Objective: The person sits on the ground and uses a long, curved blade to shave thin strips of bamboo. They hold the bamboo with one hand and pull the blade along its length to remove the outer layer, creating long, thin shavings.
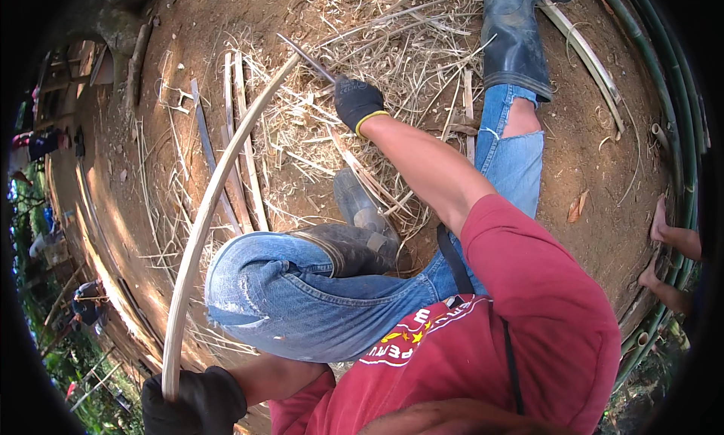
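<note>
My left hand (197, 402), in a dark glove, is closed around the near end of a long, pale bamboo strip (219, 180) at the lower left. The strip bows upward and away across the view, past my bent left knee. In my right hand (358, 104), gloved with a yellow cuff, is the handle of a knife (310, 60). Its narrow blade points up and left and crosses the strip's far end. Whether the edge bites into the strip cannot be made out. My right arm is stretched out over the ground.
Curly shavings (302, 126) cover the brown soil beneath my hands. Several slats (245, 145) lie left of the pile, and a split piece (584, 50) lies beyond my outstretched boot (515, 50). Green bamboo poles (679, 96) line the right side, near another person's bare feet (658, 220).
</note>
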Motion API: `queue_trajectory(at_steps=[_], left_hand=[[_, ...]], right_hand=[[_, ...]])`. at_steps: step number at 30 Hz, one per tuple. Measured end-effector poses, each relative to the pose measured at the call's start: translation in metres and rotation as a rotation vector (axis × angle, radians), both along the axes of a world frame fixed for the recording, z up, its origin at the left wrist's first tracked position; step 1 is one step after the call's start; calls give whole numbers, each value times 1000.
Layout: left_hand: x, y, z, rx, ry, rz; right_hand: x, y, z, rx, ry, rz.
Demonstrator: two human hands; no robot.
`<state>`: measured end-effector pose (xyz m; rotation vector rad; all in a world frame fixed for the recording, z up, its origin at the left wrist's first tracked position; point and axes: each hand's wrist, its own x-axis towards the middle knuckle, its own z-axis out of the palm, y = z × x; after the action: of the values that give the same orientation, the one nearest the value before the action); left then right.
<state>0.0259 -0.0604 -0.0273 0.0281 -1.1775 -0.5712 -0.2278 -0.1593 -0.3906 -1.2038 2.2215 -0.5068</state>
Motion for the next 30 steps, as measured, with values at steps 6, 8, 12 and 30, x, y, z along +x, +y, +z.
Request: queue_trajectory(at_steps=[6,8,12,30], left_hand=[[-9,2,2,9,27,16],[18,7,3,120,56,-104],[44,0,4,168,101,-133],[34,-2,9,254,84,-156]], right_hand=[[-1,-2,1,70,30,-4],[-10,-5,-7,45,30,11],[-7,0,17,44,25,53],[0,15,59,-354,99,337]])
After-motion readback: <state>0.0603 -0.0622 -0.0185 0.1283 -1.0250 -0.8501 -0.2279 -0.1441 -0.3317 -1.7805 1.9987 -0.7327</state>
